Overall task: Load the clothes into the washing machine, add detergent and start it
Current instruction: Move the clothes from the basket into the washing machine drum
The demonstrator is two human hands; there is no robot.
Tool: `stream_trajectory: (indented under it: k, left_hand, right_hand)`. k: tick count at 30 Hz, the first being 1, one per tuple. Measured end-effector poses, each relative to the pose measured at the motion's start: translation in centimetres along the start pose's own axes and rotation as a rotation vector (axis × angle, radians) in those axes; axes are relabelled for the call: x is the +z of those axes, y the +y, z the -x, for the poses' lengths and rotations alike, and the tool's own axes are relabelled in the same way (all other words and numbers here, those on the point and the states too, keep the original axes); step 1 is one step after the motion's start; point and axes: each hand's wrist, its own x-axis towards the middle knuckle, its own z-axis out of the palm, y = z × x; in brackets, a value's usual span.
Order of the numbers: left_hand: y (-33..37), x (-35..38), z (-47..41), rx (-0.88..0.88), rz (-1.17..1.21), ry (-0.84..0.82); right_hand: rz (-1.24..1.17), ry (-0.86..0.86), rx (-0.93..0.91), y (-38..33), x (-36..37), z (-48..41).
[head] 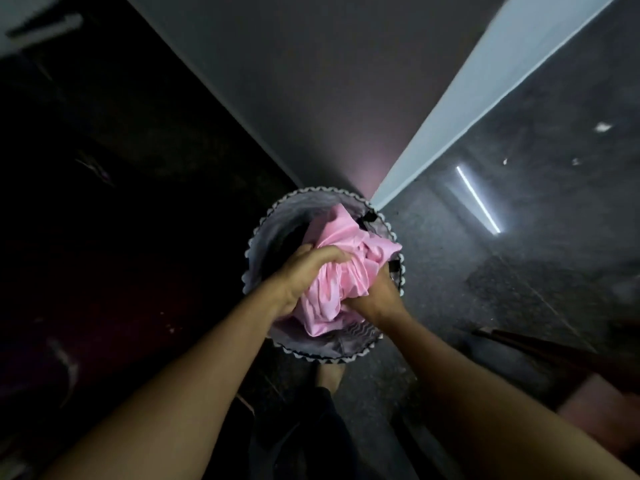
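Gripping item: left hand [304,273] and right hand [378,296], each with fingers curled tight into one bunched pink garment [349,258]. Location: mouth of a round laundry basket [255,237] with a zigzag-trimmed rim, on a dark speckled floor [450,271]. Orientation: the bundle's long axis runs diagonally, from near-left rim to far-right rim.

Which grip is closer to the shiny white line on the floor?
Right. The right grip clutches the pink cloth on the side toward the shiny line; the left grip clutches it on the side away.
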Motion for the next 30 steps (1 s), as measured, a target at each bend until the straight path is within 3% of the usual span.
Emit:
stream_trajectory:
  k: [5, 11, 14, 19, 24, 30]
  left_hand:
    - [9.1, -0.9, 10.9, 0.069, 0.096, -0.136]
    - [16.2, -4.0, 21.6, 0.143, -0.036, -0.055]
    - [17.6, -5.3, 25.3, 0.149, -0.123, -0.035]
    - [19.8, -6.0, 29.7, 0.247, -0.286, 0.073]
    - [20.9, -5.1, 31.9, 0.456, -0.531, 0.218]
    - [22.5, -2.6, 33.5, 0.575, -0.605, 0.148]
  right_hand:
    - [-0.323, 0.101, -0.035, -9.8, -6.7, 7.6]
    - [-0.694, 0.259, -0.18, -20.6, -14.1, 16.0]
    - [-0.811, 0.254, -0.277, -25.9, -17.3, 19.5]
    - [-0.873, 0.246, -0.408, -32.3, -22.0, 24.5]
    - [-0.916, 0.201, -0.521, -36.6, -25.8, 28.0]
    - [-1.014, 0.191, -0.576, -41.3, -29.2, 33.0]
